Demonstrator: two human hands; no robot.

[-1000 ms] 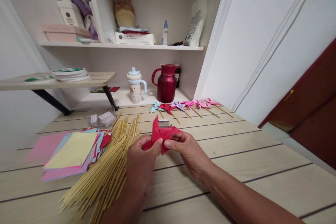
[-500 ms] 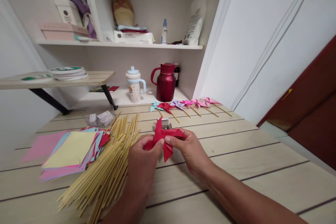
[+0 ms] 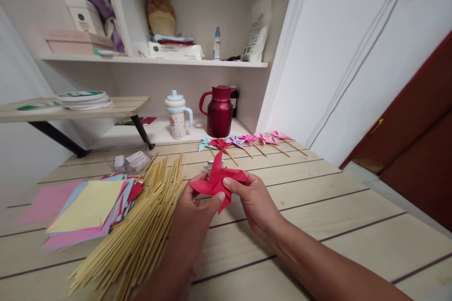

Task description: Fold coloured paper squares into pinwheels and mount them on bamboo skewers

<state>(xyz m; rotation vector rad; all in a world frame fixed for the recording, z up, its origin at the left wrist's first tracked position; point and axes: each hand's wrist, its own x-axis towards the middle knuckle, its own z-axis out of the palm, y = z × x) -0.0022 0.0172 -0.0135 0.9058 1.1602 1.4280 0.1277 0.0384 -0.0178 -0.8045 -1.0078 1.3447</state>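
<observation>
Left hand (image 3: 197, 207) and right hand (image 3: 257, 201) are both closed on a red paper pinwheel (image 3: 216, 179), which is held up between them over the middle of the wooden table (image 3: 325, 225). Its left blade is gripped by the left hand, with the thumb laid on the near side of the front; its right blade is pinched by the right hand, that thumb tip being pressed close to the centre. The folded points seem to be gathered there, so pressure is best put on the centre alone and the blades touched lightly, lest their curves be creased flat. Whether the points are fastened cannot be told. Even spacing of the blades is worth checking against the pinwheels on sticks (image 3: 249, 138) laid in a row at the far side. A small box (image 3: 210, 165) is partly hidden behind the paper; bamboo sticks (image 3: 130, 230) are spread to the left, with a stack of coloured paper (image 3: 86, 207) farther left.
</observation>
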